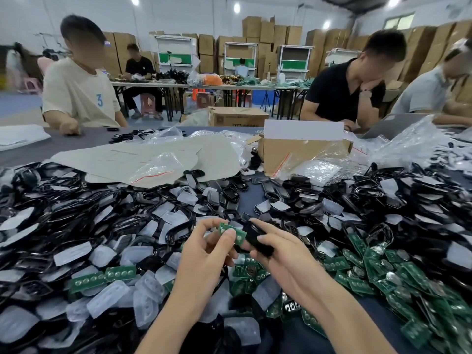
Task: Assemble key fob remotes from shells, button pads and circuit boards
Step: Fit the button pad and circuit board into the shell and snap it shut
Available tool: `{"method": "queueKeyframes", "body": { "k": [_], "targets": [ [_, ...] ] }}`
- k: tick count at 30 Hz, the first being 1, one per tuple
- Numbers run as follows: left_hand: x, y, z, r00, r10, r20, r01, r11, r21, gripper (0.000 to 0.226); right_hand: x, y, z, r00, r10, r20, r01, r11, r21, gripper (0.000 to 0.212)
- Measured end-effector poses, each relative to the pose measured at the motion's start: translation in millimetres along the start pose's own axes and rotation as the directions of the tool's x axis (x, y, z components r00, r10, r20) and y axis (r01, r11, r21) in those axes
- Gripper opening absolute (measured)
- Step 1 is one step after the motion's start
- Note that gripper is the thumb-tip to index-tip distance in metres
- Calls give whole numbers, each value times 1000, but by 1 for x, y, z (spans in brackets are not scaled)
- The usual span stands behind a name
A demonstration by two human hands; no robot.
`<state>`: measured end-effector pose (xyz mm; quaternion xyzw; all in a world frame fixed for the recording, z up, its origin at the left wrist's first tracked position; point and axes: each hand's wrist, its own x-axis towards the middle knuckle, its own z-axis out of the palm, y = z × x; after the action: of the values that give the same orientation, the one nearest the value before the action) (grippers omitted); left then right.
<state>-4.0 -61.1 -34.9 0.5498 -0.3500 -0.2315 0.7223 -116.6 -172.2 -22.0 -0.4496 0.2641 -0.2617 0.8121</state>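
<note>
Head view: circuit board (226, 229), pinched by left hand (207, 251), is judged light, brittle, best held edgewise; shell (252, 239) is gripped by right hand (283, 254).

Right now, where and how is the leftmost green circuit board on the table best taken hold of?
Pinch the leftmost circuit board by its two long edges, coming from above: it lies roughly flat on clear button pads, contact face up, edges showing.

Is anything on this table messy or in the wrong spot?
Nothing looks broken or spilled, but the parts are not sorted: a few green rectangular circuit boards lie among the translucent white button pads on the left, away from the main green heap on the right. Clear plastic bags lie crumpled by the open cardboard box.
</note>
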Motion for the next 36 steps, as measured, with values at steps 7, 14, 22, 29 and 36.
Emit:
{"method": "queueKeyframes", "body": {
  "k": [7,14,22,29,36],
  "targets": [
    [4,-5,-1,998,5,-67,-4,1000,1,12,2,7,-5,987,-111,113,140,944,-298,39],
    [1,-8,3,997,54,-54,-50,996,70,9,0,10,1,959,-244,140,279,890,-361,34],
    [-1,-4,4,996,79,-48,-76,995,70,16,0,17,5,943,-278,182,326,878,-350,35],
    [1,-5,3,996,71,-46,-69,996,48,13,0,19,4,932,-309,188,358,866,-348,36],
    [-3,-4,8,992,112,-56,-106,988,112,9,0,21,4,927,-326,184,371,866,-335,35]
  ]
}}
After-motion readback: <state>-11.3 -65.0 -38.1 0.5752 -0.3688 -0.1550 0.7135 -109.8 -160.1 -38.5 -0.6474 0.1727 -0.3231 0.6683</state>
